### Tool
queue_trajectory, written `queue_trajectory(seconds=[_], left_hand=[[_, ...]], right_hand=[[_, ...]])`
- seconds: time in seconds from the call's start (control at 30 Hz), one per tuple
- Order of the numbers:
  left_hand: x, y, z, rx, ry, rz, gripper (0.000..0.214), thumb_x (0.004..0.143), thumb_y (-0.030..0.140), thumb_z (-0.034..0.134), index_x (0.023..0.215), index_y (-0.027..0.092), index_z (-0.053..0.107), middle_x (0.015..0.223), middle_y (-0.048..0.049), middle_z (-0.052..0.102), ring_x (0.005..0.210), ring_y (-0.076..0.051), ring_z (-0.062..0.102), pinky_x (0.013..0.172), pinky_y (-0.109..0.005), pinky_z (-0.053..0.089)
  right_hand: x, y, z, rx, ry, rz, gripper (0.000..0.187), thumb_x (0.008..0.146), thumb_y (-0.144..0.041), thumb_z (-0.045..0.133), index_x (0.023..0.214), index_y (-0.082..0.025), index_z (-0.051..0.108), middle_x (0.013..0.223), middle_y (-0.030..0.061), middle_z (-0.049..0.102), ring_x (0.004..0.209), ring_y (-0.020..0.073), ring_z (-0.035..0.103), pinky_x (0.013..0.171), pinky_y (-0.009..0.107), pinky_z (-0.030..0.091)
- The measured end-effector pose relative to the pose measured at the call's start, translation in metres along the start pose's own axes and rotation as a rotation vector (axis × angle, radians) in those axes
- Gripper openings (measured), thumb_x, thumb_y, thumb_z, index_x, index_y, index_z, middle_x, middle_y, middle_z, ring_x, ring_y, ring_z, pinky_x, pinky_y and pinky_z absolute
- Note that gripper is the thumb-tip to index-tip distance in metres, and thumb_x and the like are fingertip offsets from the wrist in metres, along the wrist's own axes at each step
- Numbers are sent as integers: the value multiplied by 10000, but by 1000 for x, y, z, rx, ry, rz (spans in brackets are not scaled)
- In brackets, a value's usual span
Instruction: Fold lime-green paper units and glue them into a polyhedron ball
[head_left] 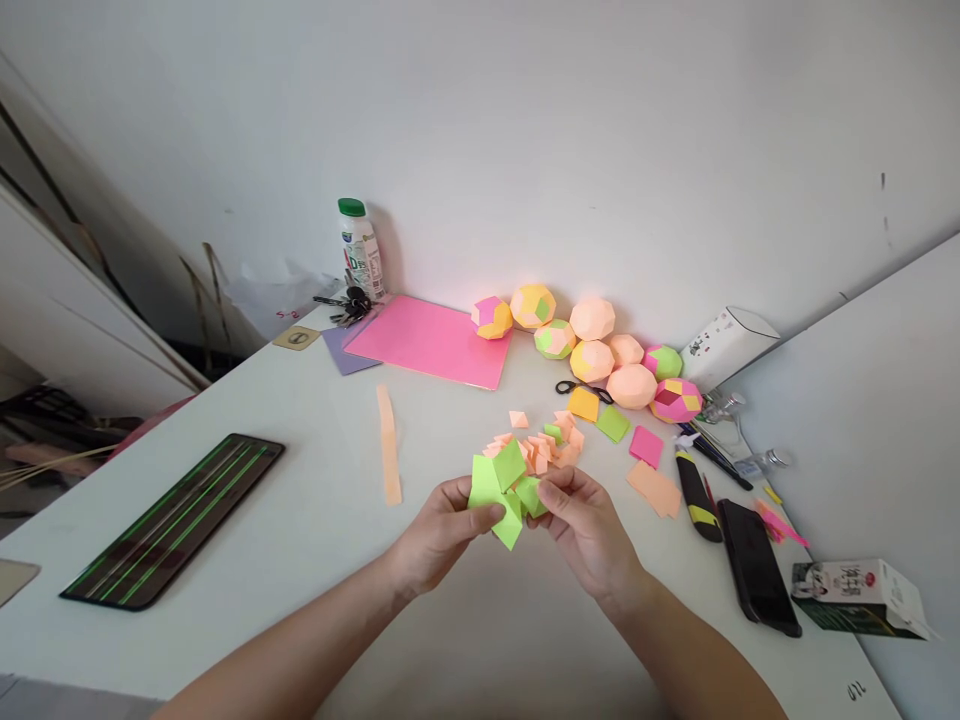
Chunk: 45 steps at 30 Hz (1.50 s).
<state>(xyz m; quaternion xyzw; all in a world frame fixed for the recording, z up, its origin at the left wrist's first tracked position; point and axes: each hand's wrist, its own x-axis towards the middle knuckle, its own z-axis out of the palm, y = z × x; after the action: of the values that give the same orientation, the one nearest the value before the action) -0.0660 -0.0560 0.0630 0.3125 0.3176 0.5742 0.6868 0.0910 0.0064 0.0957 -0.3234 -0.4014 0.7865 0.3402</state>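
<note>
Both my hands meet over the white table [315, 520], pinching a cluster of folded green paper pieces [504, 490]. My left hand [442, 530] grips the cluster's left side with thumb on top. My right hand [581, 525] pinches its right side with closed fingers. Just behind lies a heap of small folded peach paper pieces [544, 448] with one green piece among them.
Several paper balls [592, 350] line the wall beside a pink sheet [431, 340], a bottle [360, 248] and keys [351, 305]. Loose coloured squares [611, 422], scissors [581, 388], a phone [757, 580], a utility knife [696, 495], cartons [855, 598] lie right. A peach strip [388, 445] and dark tablet [176, 520] lie left.
</note>
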Motion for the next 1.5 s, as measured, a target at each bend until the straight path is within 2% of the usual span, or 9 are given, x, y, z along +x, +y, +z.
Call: queue_trajectory(seconds=[0.33,0.63,0.77,0.93,1.07,1.2,1.3,1.4,1.5], left_hand=[[1,-3,-3,-10,22,-7,129,748,274,679,791,154,701,758,-51,674,717,-162,560,718,-307,426],[2,-3,-3,13,35,1,139,737,277,693,782,145,699,742,-54,664,720,-167,557,709,-306,423],[4,-1,-4,-112,32,-9,117,720,247,709,781,148,698,707,-38,642,680,-140,546,703,-285,428],[5,-4,-8,-291,-52,-98,137,692,260,731,731,136,688,661,-32,603,623,-123,538,647,-262,427],[5,-9,-5,-254,-89,-122,171,683,261,740,790,140,685,701,-43,622,658,-136,554,657,-266,434],[5,-10,0,-128,-101,-94,238,699,220,729,922,174,658,773,-41,636,749,-158,564,716,-288,438],[4,-8,1,-73,-58,-53,445,672,193,750,1090,218,598,1000,-66,626,922,-208,559,820,-343,428],[4,-5,-1,-70,-16,25,613,685,254,744,1244,293,495,1219,-68,530,1087,-254,500,902,-396,400],[4,-3,-4,3,31,35,464,727,304,710,1165,277,557,1116,-51,576,1008,-223,534,852,-362,419]], right_hand=[[2,3,-3,69,-7,78,166,709,-270,753,665,-162,634,642,-13,616,600,106,551,608,266,461],[2,4,-1,94,-8,85,171,725,-261,740,661,-157,621,656,-7,601,604,106,534,603,259,448],[2,0,-2,91,-75,57,159,756,-278,710,681,-171,620,698,6,613,642,128,545,650,296,453],[6,-3,-6,110,-121,5,181,761,-304,702,666,-203,586,707,1,586,699,156,541,713,338,445],[8,-3,-6,103,-141,36,186,770,-322,691,687,-197,583,719,10,586,719,170,552,685,343,443],[6,-8,-5,73,-99,41,180,730,-287,733,692,-180,595,657,-13,569,639,130,531,634,296,429],[4,-12,-5,9,-58,49,189,700,-289,758,708,-174,608,650,-18,570,623,114,525,615,271,411],[2,-13,-6,-54,-70,66,197,693,-302,761,712,-171,616,658,-18,563,627,106,519,612,257,401],[2,-11,-6,-122,-106,77,212,691,-315,759,702,-165,610,645,-22,549,606,96,499,579,242,382]])
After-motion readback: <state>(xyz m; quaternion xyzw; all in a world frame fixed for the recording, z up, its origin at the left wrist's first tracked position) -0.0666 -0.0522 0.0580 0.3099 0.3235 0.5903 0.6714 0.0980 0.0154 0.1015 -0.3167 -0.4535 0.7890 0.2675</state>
